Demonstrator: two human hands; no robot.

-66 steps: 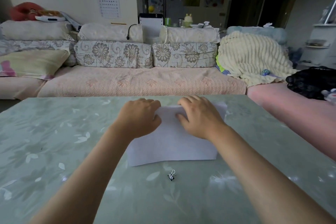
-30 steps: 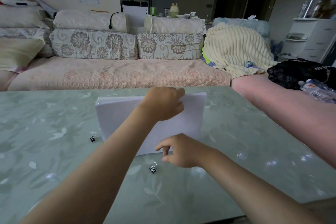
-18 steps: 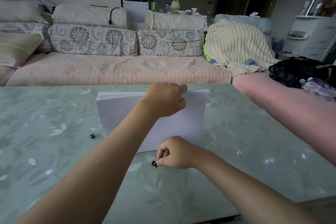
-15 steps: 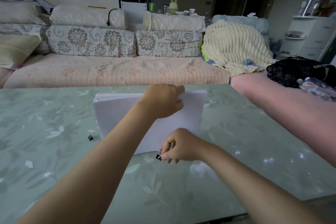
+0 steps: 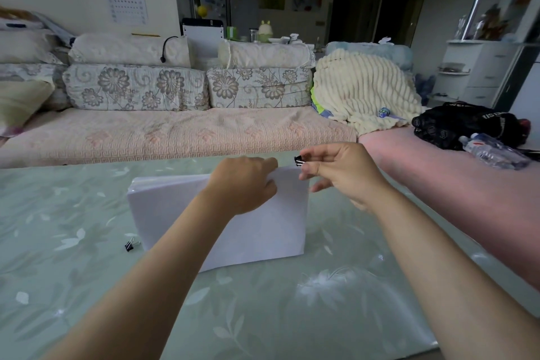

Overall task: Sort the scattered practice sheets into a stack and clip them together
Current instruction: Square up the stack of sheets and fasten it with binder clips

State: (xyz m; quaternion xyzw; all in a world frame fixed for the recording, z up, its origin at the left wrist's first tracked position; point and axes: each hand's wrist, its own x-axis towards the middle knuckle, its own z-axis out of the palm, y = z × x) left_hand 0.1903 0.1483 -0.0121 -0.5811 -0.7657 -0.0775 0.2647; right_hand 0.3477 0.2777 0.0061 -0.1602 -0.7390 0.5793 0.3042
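My right hand (image 5: 342,175) has its grip pinched on a small black binder clip (image 5: 298,160), thumb and forefinger closed on it while the other fingers hang loosely curled below. The clip is held at the top right corner of the paper stack (image 5: 263,231); I cannot tell whether its mouth touches the sheets or sits just above them, since it is tiny and partly covered by my fingertips. Whether the clip is squeezed open I also cannot make out.

My left hand (image 5: 244,184) is clenched over the stack's top edge, right of its middle, fingers wrapped to the far side and hidden from me. It holds the sheets up on their lower edge, leaning back a little, on the green leaf-patterned surface (image 5: 73,286). My left forearm crosses the front of the stack and hides part of its face and lower edge, so I see no print on it, only blank white.

A second binder clip (image 5: 129,244) lies on the surface just beside the stack's lower left corner, apart from it.

Beyond the surface stands a sofa (image 5: 175,131) with flowered cushions; a cream blanket (image 5: 365,90) is heaped at its right end, near a black bag (image 5: 455,123) and a plastic bottle (image 5: 493,150).
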